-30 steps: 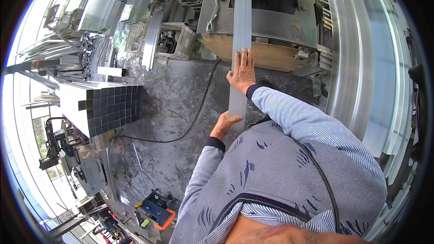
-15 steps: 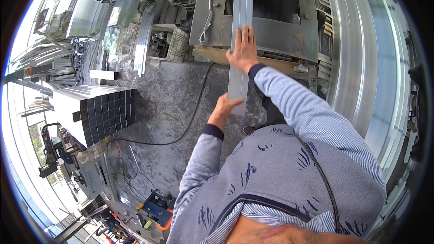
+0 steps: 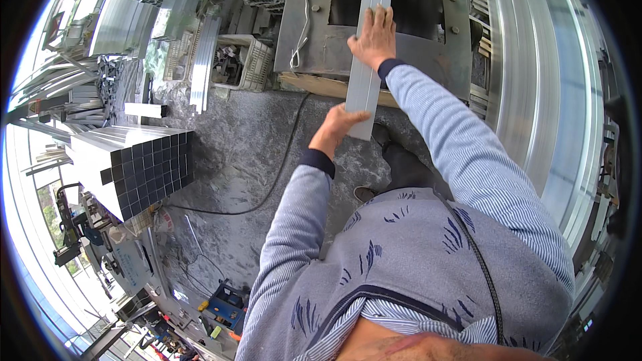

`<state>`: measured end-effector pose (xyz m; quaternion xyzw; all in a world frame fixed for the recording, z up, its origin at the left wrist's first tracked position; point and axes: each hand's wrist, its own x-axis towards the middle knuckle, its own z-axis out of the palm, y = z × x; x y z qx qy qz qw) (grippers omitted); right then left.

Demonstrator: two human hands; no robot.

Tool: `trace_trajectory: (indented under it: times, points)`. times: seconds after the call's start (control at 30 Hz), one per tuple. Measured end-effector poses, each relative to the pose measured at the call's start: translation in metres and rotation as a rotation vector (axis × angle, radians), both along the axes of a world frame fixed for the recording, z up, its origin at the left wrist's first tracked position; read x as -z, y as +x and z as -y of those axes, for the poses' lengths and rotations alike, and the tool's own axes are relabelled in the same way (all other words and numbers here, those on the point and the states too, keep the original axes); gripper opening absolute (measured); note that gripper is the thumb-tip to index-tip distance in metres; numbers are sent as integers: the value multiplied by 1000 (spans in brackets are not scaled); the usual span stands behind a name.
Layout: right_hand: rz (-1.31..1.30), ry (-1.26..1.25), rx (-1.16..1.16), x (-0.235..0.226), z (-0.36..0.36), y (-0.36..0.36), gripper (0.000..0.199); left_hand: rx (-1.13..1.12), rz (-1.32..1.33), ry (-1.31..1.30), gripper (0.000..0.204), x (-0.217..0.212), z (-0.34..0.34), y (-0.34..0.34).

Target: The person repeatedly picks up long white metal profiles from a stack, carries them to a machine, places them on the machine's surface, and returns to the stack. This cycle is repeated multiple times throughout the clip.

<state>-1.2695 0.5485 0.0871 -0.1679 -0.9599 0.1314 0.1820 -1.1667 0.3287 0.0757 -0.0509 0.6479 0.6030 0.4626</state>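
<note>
A long, flat silver metal profile (image 3: 364, 85) reaches from in front of me up over a grey metal machine table (image 3: 314, 43), across its dark rectangular opening. My left hand (image 3: 332, 128) grips the profile at its near end, thumb on top and the other fingers hidden beneath or behind it. Farther along, my right hand (image 3: 376, 40) rests on the profile's upper face. Its fingers are stretched forward and its thumb sticks out to the left edge.
Square metal tubes (image 3: 152, 170) are stacked at left. A pale plastic crate (image 3: 256, 63) with metal offcuts stands left of the machine. A dark cable (image 3: 271, 190) crosses the floor. Long metal profiles (image 3: 525, 60) line the right side. A blue toolbox (image 3: 226, 304) sits at lower left.
Both hands and the profile have moved forward, away from my body and slightly right. The profile's near end now lies closer to the machine table's edge.
</note>
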Motion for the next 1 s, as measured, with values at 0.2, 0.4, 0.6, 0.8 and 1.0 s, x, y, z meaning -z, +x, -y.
trace_trajectory:
  times: [0.2,0.4,0.6,0.8,1.0]
  points:
    - [70,-98,-32,4,63,86,92,38,-9,-10,65,23,65,87]
    - [149,-109,-82,6,116,154,94,29,-31,-81,69,24,117,160]
    - [227,-186,-101,1,160,205,97,-21,-50,-113,60,14,157,216]
    - [286,-368,-134,-8,186,234,100,-49,-77,-136,56,-1,182,254]
    - [105,-589,-186,-22,175,213,101,-54,-74,-137,54,-21,176,239]
